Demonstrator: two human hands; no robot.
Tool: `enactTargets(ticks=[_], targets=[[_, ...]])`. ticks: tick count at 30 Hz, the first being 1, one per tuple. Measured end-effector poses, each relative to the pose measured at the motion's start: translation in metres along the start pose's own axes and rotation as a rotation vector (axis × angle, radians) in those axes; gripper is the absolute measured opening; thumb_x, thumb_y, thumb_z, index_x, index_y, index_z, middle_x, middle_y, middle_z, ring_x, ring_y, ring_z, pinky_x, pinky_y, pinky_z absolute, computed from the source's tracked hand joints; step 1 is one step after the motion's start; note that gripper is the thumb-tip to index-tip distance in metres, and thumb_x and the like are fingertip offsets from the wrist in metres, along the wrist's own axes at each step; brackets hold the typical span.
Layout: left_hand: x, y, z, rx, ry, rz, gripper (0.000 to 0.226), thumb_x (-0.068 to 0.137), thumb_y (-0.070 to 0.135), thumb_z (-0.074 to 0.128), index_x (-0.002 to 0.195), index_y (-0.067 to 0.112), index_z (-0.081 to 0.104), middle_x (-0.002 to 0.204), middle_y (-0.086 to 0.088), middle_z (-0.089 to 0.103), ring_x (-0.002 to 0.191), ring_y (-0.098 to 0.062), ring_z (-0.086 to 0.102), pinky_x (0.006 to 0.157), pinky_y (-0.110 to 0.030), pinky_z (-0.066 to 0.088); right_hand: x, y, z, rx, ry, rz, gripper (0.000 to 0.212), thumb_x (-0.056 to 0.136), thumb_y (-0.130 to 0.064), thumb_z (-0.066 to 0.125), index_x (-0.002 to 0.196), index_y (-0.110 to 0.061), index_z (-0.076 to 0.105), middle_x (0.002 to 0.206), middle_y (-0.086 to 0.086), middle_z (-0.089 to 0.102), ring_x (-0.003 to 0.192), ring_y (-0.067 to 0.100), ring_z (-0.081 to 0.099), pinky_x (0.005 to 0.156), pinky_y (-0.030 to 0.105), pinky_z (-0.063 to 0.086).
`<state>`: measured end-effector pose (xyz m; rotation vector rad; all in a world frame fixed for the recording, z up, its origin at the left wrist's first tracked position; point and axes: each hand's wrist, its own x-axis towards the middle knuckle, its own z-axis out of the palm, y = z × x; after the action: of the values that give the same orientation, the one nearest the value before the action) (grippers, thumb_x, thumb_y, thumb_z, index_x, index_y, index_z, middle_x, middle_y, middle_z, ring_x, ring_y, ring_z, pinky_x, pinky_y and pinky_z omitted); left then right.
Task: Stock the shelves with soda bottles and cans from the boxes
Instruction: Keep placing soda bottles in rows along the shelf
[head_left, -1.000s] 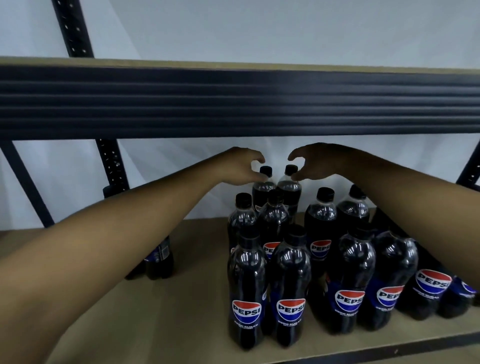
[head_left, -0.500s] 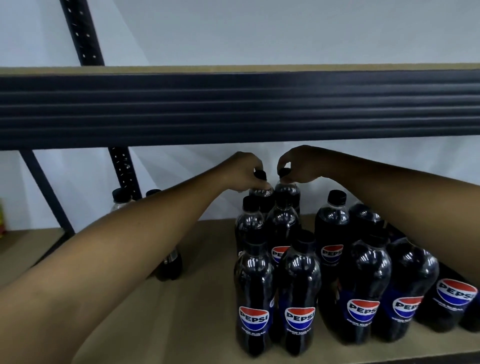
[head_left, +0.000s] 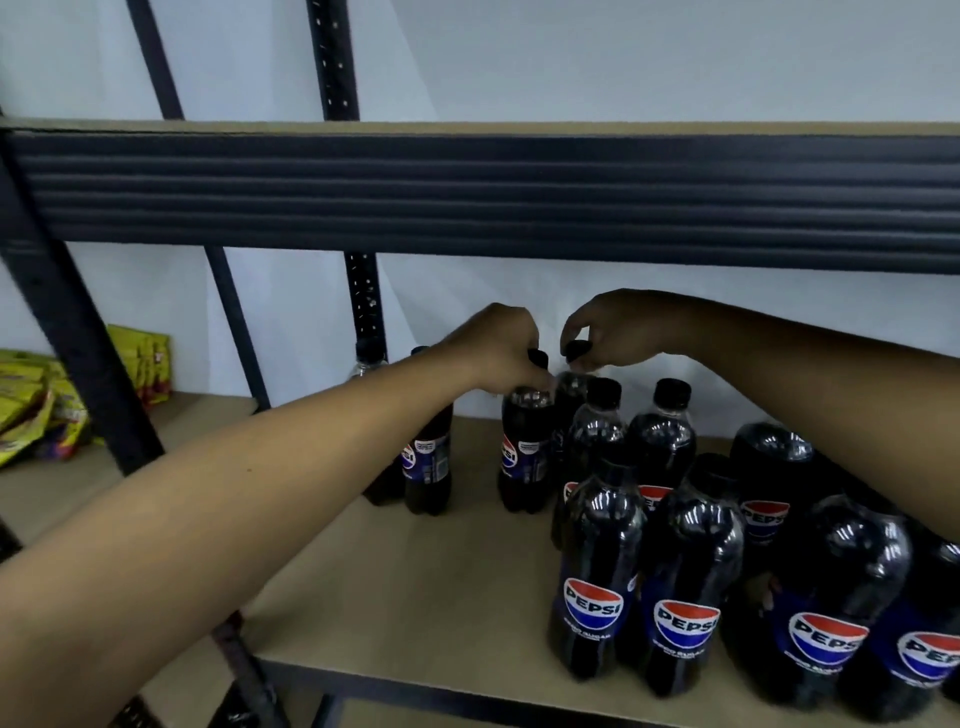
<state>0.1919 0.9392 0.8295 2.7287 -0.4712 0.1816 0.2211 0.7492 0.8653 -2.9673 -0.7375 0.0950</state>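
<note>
Several dark Pepsi bottles (head_left: 691, 587) with black caps stand clustered on the tan shelf board (head_left: 415, 582), right of centre. My left hand (head_left: 501, 348) grips the neck of a Pepsi bottle (head_left: 522, 452) at the back left of the cluster. My right hand (head_left: 613, 330) pinches the black cap of another bottle (head_left: 569, 395) just behind and to the right of it, whose body is mostly hidden. Two more bottles (head_left: 428, 467) stand apart at the back left, partly hidden by my left forearm.
A dark ribbed beam of the upper shelf (head_left: 493, 192) runs across above my hands. Black perforated uprights (head_left: 363, 306) stand at the back and on the left. Yellow snack packets (head_left: 47, 395) lie on the neighbouring shelf at the far left. A white wall is behind.
Both hands have closed on the two rear bottles' tops. The left-hand bottle now stands a little left of the cluster. My view has shifted right and down, showing the yellow packets.
</note>
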Motion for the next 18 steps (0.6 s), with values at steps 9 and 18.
enactTargets(ticks=[9, 18], targets=[[-0.058, -0.004, -0.018, 0.104, 0.035, -0.063, 0.047, 0.079, 0.045, 0.083, 0.071, 0.003, 0.063, 0.059, -0.008, 0.064, 0.047, -0.015, 0.056, 0.053, -0.027, 0.044, -0.003, -0.051, -0.003, -0.031, -0.086, -0.087, 0.023, 0.087, -0.04, 0.077, 0.108, -0.037, 0.069, 0.103, -0.017, 0.062, 0.096, 0.007, 0.058, 0.088, 0.03, 0.05], [-0.107, -0.018, -0.022, 0.107, 0.115, -0.156, 0.055, 0.073, 0.055, 0.081, 0.057, 0.014, 0.048, 0.055, 0.002, 0.047, 0.054, -0.014, 0.043, 0.054, -0.03, 0.034, -0.028, -0.081, -0.001, -0.01, -0.128, -0.213, 0.018, 0.091, -0.034, 0.075, 0.108, -0.036, 0.07, 0.099, -0.021, 0.059, 0.096, 0.006, 0.056, 0.078, 0.028, 0.044]])
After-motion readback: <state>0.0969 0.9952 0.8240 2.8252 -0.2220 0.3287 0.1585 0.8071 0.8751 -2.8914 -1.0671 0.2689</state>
